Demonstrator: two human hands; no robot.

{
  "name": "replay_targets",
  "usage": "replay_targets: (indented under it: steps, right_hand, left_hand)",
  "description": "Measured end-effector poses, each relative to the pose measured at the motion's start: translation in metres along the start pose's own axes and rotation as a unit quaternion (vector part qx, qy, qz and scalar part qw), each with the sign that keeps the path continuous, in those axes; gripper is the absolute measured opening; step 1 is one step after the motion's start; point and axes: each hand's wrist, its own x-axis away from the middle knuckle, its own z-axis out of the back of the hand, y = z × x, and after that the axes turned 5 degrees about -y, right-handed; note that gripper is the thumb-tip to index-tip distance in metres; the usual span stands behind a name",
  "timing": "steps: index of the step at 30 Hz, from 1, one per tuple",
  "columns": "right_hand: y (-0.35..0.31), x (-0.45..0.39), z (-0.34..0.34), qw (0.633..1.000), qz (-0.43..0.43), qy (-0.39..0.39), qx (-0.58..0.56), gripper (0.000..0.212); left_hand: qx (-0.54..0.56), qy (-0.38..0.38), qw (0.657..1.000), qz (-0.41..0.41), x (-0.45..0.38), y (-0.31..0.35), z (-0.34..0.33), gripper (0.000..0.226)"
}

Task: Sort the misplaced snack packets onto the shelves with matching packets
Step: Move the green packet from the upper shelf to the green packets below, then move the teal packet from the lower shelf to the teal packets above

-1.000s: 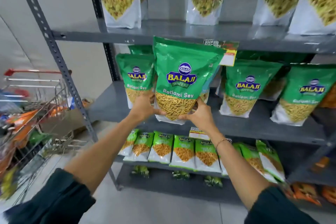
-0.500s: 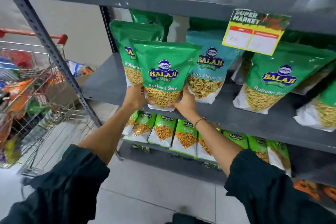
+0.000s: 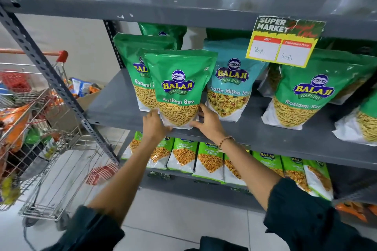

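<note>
Packet of green Ratlami Sev point(image 3: 178, 89) upright on middle shelf point(image 3: 114, 106), base down near front edge, directly in front of a matching Ratlami Sev packet point(image 3: 132, 67) and partly covering it. Label facing out. Stacked front-to-back, probably so like sits with like. Just right of held packet: teal Khatta Mitha Mix packet point(image 3: 230, 85), touching or nearly so, the odd one in a green row and likely next to be moved. Further right of held packet, another Ratlami Sev packet point(image 3: 310, 91) under yellow price tag point(image 3: 283, 43).

Left hand point(image 3: 154, 124) cupped at lower left corner of held packet, fingers curled under base. Right hand point(image 3: 206, 122) at lower right corner, fingers partly spread, thumb along side edge. Both hands closed lightly on packet, steadying rather than lifting, by the look. Forearms reaching up and forward, dark sleeves pushed back, bracelet on right wrist. Shopping trolley point(image 3: 40, 128) well left of held packet.
</note>
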Motion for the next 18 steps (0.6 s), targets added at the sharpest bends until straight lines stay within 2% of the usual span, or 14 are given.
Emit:
replay_targets:
  steps: [2,4,6,8,10,12,14,16,18]
  right_hand:
    - [0.012,0.014,0.006,0.999,-0.018,0.041,-0.030,0.036]
    - [0.029,0.030,0.018,0.992,-0.041,0.119,-0.021,0.014]
    - [0.046,0.041,0.038,0.974,-0.068,0.218,-0.011,0.005]
    - [0.060,0.043,0.062,0.953,-0.094,0.288,0.001,0.006]
    - [0.071,0.034,0.082,0.953,-0.128,0.267,0.061,0.014]
    - [0.079,0.020,0.095,0.963,-0.161,0.192,0.103,0.037]
    - [0.081,0.007,0.103,0.977,-0.168,0.117,0.063,0.065]
    - [0.080,-0.001,0.108,0.989,-0.136,0.060,-0.024,0.080]
    - [0.081,-0.003,0.109,0.985,-0.126,0.031,-0.109,0.086]
  left_hand:
    - [-0.025,0.020,0.999,0.022,0.018,0.010,-0.019,0.050]
    - [0.003,-0.017,1.000,-0.003,0.033,0.027,-0.037,0.026]
    - [0.033,-0.089,0.993,-0.063,0.038,0.049,-0.050,0.026]
    - [0.039,-0.126,0.981,-0.140,0.034,0.073,-0.057,0.022]
    - [0.058,-0.099,0.979,-0.171,0.022,0.094,-0.066,0.022]
    - [0.094,-0.082,0.983,-0.133,0.011,0.114,-0.073,0.052]
    - [0.137,-0.099,0.984,-0.050,-0.003,0.130,-0.078,0.075]
    - [0.137,-0.110,0.984,0.014,-0.018,0.140,-0.084,0.075]
    - [0.092,-0.128,0.987,0.032,-0.028,0.141,-0.086,0.069]
